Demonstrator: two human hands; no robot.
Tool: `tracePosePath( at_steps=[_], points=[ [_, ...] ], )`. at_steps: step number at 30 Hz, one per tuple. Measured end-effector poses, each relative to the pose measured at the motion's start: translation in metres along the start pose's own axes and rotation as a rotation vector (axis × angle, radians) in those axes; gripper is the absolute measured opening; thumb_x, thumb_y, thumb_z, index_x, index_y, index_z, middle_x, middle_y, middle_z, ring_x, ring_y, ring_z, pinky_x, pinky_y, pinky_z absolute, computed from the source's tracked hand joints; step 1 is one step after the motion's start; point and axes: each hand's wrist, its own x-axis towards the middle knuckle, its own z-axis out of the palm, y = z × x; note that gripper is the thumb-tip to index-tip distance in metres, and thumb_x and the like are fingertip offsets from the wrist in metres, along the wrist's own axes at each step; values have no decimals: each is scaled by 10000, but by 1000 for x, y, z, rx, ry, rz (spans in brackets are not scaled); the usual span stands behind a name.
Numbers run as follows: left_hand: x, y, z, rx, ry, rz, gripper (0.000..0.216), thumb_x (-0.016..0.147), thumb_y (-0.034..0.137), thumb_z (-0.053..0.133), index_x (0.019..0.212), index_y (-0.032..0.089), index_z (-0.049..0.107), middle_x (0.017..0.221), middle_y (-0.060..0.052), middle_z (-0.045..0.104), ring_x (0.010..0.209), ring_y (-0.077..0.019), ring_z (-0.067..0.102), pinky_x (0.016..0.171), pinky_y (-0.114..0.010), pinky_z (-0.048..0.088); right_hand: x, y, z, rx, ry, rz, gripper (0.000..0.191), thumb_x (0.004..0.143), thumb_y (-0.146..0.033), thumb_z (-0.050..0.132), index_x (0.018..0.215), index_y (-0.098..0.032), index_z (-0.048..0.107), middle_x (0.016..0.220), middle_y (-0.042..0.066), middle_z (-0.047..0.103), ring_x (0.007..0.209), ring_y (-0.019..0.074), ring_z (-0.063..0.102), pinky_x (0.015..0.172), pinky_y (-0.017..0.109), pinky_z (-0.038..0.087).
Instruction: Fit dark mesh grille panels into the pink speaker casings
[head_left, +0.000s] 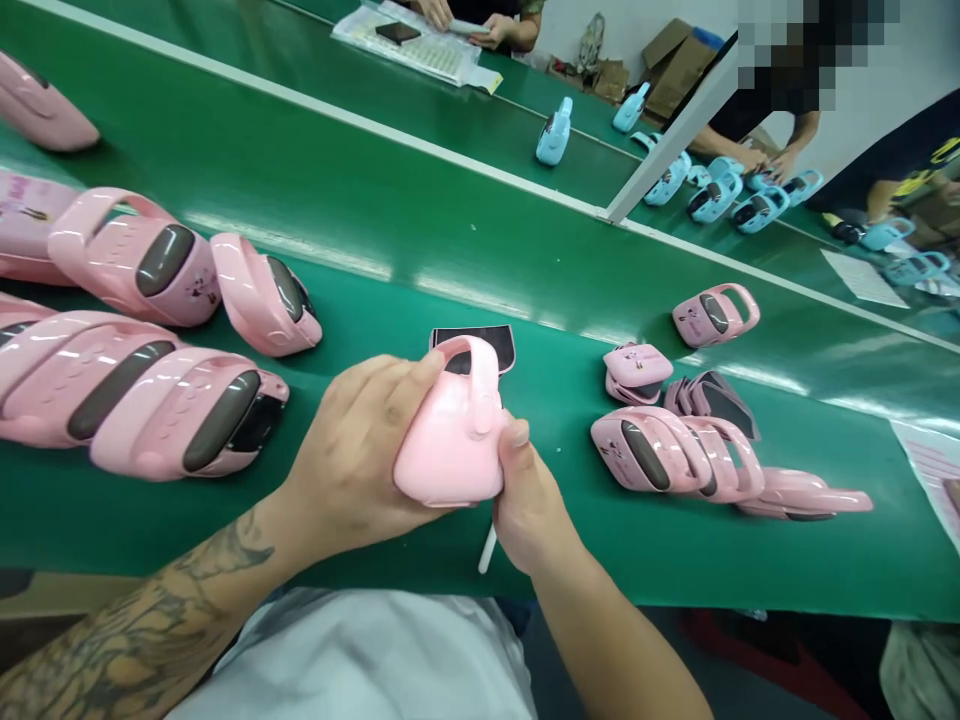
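Between my two hands is a pink plastic device with a loop handle (450, 450), held just above the green table, its smooth side turned up. My left hand (356, 455) wraps its left side, fingers over the top near the handle. On the right side my right hand (529, 495) grips it, thumb along the edge; its other fingers are mostly hidden. Just behind the device lies a dark panel with a pale rim (495, 345), partly covered by the handle. A thin white stick (487, 553) shows below, next to my right hand.
Several pink handled devices (180, 415) line the left. To the right are more pink devices (637, 450), stacked pink covers (637, 368) and dark panels (712, 400). A low white-edged divider (450, 162) runs behind; beyond it, people handle blue devices (716, 190) and papers.
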Motion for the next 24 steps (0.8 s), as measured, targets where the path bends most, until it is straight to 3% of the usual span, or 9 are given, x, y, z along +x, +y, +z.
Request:
tracePosePath(
  at_steps=[2,5,6,8,11,13,18,24],
  points=[
    [0,3,-3,-60,34,-40,1107,756,429,977,1675,282,378,1558,-179,631,1393,-455,661,1216,-634,528,-5,-4,-2,-9,-79,49,886,999,-906,383,1568,-259,591,1597,113,641,1499,343,582,1229,503,515],
    [-4,12,-14,-374,20,-366,1089,680,466,1029,1608,281,489,1571,-148,631,1364,-430,679,1145,-574,597,-17,-11,-13,-136,-191,48,906,1020,-893,277,1660,-292,499,1630,123,618,1428,356,659,1136,527,592],
    [-6,16,-19,-516,-2,-511,1096,657,491,1041,1595,280,515,1561,-142,647,1335,-427,699,1105,-558,623,-21,-12,-18,-228,-185,-13,863,1040,-859,334,1690,-306,455,1658,125,595,1428,364,663,1139,547,589],
    [-9,22,-26,-832,-85,-757,1112,646,509,1053,1598,289,523,1560,-140,663,1294,-428,730,1019,-523,667,-28,-13,-26,-450,-136,-249,878,997,-773,627,1722,-335,396,1733,120,516,1526,408,579,1244,629,494],
    [-14,29,-28,-1192,-197,-945,1105,681,458,1052,1621,338,483,1614,-134,630,1336,-426,718,990,-491,677,-32,-9,-34,-680,-154,-546,1166,720,-587,1016,1705,-371,430,1783,100,450,1663,482,374,1361,733,276],
    [-15,31,-25,-1294,-251,-1002,1060,698,442,1041,1600,330,496,1607,-142,631,1357,-423,703,1037,-516,656,-32,-6,-34,-744,-220,-600,1252,660,-524,1063,1718,-382,408,1758,104,488,1656,501,381,1365,751,256],
    [-17,30,-15,-1365,-329,-1050,936,711,455,1017,1509,271,564,1550,-159,655,1375,-432,673,1088,-575,610,-30,-2,-31,-880,-338,-609,1352,773,-508,991,1801,-342,130,1769,169,448,1623,485,440,1340,732,311],
    [-18,29,-11,-1393,-334,-1050,904,683,529,1033,1421,233,603,1337,-147,741,1252,-401,719,1027,-545,619,-34,-3,-31,-997,-327,-600,1315,824,-525,929,1804,-271,90,1750,236,427,1598,478,453,1281,708,395]
  ],
)
